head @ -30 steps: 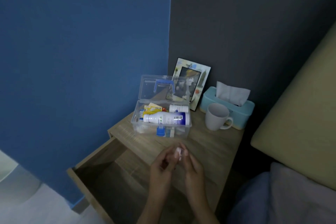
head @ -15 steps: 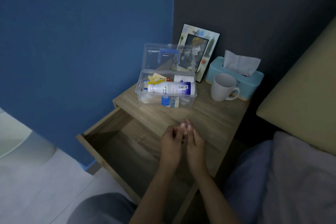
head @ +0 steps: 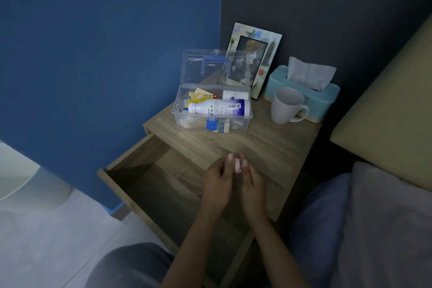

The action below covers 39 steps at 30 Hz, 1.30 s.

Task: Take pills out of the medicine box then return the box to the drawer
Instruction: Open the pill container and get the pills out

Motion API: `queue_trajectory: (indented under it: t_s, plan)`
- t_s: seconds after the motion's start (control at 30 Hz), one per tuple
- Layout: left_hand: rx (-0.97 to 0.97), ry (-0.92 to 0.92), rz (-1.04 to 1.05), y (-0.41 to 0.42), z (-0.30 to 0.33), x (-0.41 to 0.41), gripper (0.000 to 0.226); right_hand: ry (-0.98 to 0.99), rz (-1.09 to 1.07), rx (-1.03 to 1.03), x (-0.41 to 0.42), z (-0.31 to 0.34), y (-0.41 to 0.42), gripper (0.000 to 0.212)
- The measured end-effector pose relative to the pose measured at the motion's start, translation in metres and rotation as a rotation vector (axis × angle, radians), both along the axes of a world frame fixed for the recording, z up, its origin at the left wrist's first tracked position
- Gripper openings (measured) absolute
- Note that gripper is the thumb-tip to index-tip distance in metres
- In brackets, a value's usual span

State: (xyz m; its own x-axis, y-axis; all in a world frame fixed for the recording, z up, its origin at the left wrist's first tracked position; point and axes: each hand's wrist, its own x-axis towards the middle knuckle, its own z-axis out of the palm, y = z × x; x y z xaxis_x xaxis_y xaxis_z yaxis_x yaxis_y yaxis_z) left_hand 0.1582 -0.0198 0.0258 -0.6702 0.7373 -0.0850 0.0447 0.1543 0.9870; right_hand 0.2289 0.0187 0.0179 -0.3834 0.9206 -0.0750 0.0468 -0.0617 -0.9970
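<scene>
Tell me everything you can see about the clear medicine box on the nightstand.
The medicine box is clear plastic with a blue handle on its raised lid and a blue front latch. It stands open at the back left of the wooden nightstand, in front of the picture frame. A white and blue bottle lies on top of other packets. Neither hand touches it.

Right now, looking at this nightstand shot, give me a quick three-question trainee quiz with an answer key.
1. True or false: the medicine box lid is closed.
2. Which sits directly in front of the tissue box? A) picture frame B) white mug C) bottle
3. Fill in: the left hand and right hand are together above the open ____.

Key: 1 false; 2 B; 3 drawer. The hands pinch a small pale item, too blurred to identify.
</scene>
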Motion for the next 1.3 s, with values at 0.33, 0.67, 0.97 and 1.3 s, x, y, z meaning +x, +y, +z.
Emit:
queue_trajectory:
  t_s: [0.33,0.67,0.97,1.3]
  plan:
    - [0.086,0.022,-0.02,-0.002,-0.002,-0.002,0.023,0.01,-0.022,-0.006,0.0,0.002,0.0,0.037]
    - [0.144,-0.038,-0.006,0.0,-0.005,0.001,0.021,0.043,-0.04,-0.053,-0.003,0.005,0.002,0.036]
    - [0.03,-0.065,-0.006,-0.001,-0.008,-0.002,0.024,0.058,-0.033,-0.062,0.0,0.007,0.002,0.027]
    - [0.057,-0.459,-0.038,0.001,-0.007,-0.007,0.022,0.137,-0.021,-0.206,0.005,0.017,0.005,0.03]
